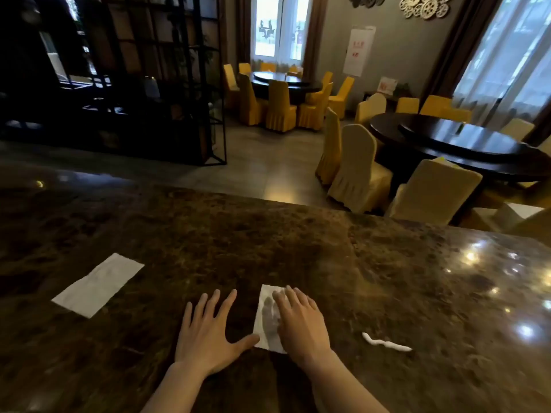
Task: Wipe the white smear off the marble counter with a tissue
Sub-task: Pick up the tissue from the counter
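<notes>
Now we lay our right hand flat, fingers spread, on the tissue; our left hand lies open on the marble counter just left of it. Right of the tissue sits the white smear, untouched.

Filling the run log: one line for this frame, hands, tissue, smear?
left hand: flat on marble counter | right hand: flat on tissue | white smear: unwiped, right of tissue | spare tissue: far left

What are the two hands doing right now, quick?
Left hand: open, fingers spread flat on the marble counter, holding nothing.
Right hand: open, palm down on a tissue, not gripping it.
</notes>
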The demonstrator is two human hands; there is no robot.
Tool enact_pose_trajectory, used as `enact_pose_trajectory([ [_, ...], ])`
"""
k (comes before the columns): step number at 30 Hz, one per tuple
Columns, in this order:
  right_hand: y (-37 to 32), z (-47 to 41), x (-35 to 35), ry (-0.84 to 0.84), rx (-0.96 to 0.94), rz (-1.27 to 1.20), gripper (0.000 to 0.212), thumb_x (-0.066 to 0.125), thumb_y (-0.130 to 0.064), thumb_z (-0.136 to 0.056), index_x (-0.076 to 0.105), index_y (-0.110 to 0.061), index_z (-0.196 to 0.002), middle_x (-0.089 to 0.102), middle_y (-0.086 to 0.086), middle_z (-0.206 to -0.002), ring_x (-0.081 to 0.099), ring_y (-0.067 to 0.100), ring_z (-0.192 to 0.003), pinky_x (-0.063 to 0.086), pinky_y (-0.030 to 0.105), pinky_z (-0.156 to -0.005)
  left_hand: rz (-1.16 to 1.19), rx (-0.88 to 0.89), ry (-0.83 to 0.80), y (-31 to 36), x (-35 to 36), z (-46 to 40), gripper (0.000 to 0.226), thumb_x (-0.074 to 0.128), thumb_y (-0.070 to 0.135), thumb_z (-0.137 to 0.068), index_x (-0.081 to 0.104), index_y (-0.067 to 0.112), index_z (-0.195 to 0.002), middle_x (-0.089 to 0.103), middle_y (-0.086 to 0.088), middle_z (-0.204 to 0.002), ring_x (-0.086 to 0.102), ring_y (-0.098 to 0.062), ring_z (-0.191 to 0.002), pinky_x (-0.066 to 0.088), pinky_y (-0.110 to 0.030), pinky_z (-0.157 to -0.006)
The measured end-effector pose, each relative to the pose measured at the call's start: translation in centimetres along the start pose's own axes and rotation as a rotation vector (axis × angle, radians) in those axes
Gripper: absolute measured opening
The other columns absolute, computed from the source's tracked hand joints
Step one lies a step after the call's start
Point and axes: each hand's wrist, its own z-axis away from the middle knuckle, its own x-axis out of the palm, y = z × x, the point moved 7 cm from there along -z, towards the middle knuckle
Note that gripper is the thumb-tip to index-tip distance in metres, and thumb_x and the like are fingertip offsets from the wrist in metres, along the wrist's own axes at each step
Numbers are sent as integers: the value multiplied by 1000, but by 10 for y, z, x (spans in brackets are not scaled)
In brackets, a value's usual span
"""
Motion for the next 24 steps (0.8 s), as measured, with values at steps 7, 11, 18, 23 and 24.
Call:
enact_pose_trajectory([
  [7, -13, -5, 15, -48, -95, 14, 68, 71, -28, -90, 34, -26, -148, 35, 5, -158, 28, 28, -149, 36, 42, -117, -49, 73, 45, -10, 11, -6, 117, 29, 107, -72, -17, 45, -161, -19, 0, -175, -23, -25, -158, -16, -50, -129],
  [11, -5, 0, 12, -22, -106, 25, 62, 69, -24, -92, 41, -24, -147, 38, 3, -159, 31, 25, -149, 39, 41, -114, -61, 118, 47, 0, 16, -8, 121, 24, 110, -68, -19, 45, -160, -27, -2, -172, -30, -25, -156, -18, -51, -128],
  [18, 19, 24, -1, 68, -72, 15, 36, 67, -19, -90, 61, -20, -125, 63, 2, -136, 56, 21, -129, 54, 36, -97, -71, 223, 36, 35, 16, -12, 124, 17, 113, -62, -22, 46, -159, -26, 3, -172, -28, -21, -156, -18, -50, -128],
  [23, 77, 56, -48, 339, 222, -298, 32, 66, -11, -84, 62, -26, -112, 72, -6, -114, 63, 12, -103, 48, 20, -81, -58, 261, 22, 62, 16, -20, 127, 13, 116, -57, -23, 47, -158, -25, 4, -172, -27, -19, -157, -18, -49, -129],
  [24, 95, 68, -62, 431, 283, -345, 35, 69, -7, -81, 65, -25, -111, 73, -6, -112, 62, 10, -101, 42, 13, -79, -53, 277, 12, 69, 18, -21, 128, 12, 116, -57, -24, 47, -158, -25, 4, -172, -27, -19, -156, -18, -49, -128],
])
